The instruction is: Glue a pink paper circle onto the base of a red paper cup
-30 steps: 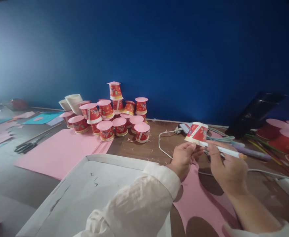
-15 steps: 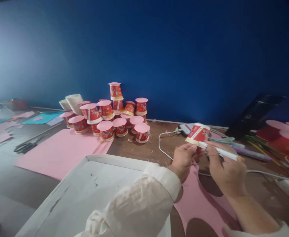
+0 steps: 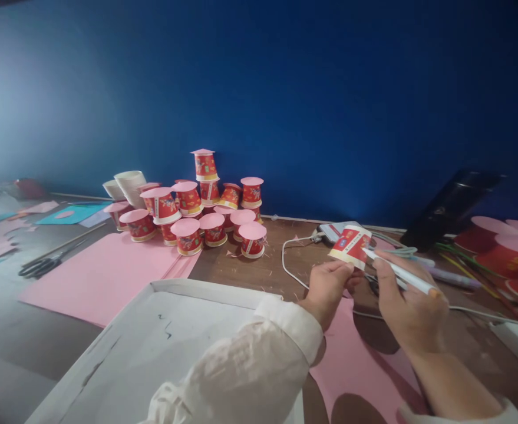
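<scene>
My left hand (image 3: 328,288) pinches a red paper cup (image 3: 351,244) with a pale rim by its lower edge. The cup is tilted above the table. In my right hand (image 3: 411,306) is a white marker (image 3: 406,274) with an orange end, gripped like a pen. Its tip points at the cup's side, close to the rim; whether it touches I cannot tell. Below both hands lies a pink paper sheet (image 3: 342,347) with round holes cut out of it.
Red cups topped with pink discs (image 3: 212,228) are stacked by the blue wall, beside nested white cups (image 3: 129,187). Scissors (image 3: 42,266), pink sheets (image 3: 95,277) and a white tray (image 3: 172,287) lie left. A phone (image 3: 336,229), a cable, a black bottle (image 3: 451,206) and more cups are right.
The marker's tip has shifted from the cup's lower edge to its right side as my right hand moved slightly right and down. The cup has turned a little in my left hand.
</scene>
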{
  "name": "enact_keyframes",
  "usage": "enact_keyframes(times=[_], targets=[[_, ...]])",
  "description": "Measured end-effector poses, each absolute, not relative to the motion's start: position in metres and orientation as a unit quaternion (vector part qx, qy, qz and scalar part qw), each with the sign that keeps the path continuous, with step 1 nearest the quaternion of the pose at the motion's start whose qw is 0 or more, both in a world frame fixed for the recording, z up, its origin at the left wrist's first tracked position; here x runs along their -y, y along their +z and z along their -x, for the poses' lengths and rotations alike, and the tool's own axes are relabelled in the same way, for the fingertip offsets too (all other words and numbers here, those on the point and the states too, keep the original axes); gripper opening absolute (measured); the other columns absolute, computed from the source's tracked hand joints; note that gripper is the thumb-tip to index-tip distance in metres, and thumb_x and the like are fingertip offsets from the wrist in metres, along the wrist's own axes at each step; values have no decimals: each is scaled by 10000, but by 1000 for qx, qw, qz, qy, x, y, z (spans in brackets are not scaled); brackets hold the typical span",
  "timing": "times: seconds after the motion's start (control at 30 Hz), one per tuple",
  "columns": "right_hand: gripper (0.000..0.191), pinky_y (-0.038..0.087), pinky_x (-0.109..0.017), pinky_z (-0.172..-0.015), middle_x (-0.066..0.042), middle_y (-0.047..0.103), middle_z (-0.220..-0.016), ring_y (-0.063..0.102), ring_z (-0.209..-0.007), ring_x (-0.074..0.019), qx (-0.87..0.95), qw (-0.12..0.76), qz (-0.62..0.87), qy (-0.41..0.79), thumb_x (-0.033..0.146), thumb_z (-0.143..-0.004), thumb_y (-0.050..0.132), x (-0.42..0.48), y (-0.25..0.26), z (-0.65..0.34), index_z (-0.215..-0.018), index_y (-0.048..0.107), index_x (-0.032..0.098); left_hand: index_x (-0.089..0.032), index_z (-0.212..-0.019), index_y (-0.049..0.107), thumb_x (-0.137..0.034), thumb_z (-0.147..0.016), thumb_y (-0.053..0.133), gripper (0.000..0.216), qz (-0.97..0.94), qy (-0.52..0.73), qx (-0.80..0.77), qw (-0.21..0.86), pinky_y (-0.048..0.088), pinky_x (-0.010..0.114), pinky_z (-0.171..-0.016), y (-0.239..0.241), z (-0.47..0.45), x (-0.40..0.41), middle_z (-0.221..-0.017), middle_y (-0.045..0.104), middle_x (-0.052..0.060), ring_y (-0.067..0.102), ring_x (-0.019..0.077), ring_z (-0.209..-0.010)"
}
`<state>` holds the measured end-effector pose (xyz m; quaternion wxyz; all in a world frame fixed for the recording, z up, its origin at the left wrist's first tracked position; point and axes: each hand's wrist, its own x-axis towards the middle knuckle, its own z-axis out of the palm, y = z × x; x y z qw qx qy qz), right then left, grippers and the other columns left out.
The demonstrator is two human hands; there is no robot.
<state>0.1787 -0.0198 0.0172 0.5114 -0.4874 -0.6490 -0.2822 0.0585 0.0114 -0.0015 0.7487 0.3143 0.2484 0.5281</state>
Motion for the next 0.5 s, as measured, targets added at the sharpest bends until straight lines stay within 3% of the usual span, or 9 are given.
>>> enact_keyframes(times=[0.5], targets=[[189,582,-417,-917,-116,807,-1007,762,-934,-265,643,515,501,-266,261,-998,602,20,18,-180,-1074,756,182,-124,-753,783,-425,-668,860,322,-341,517,-253,743,527,398,-955,1,-57,-8,-785,717,77,661,188,-798]])
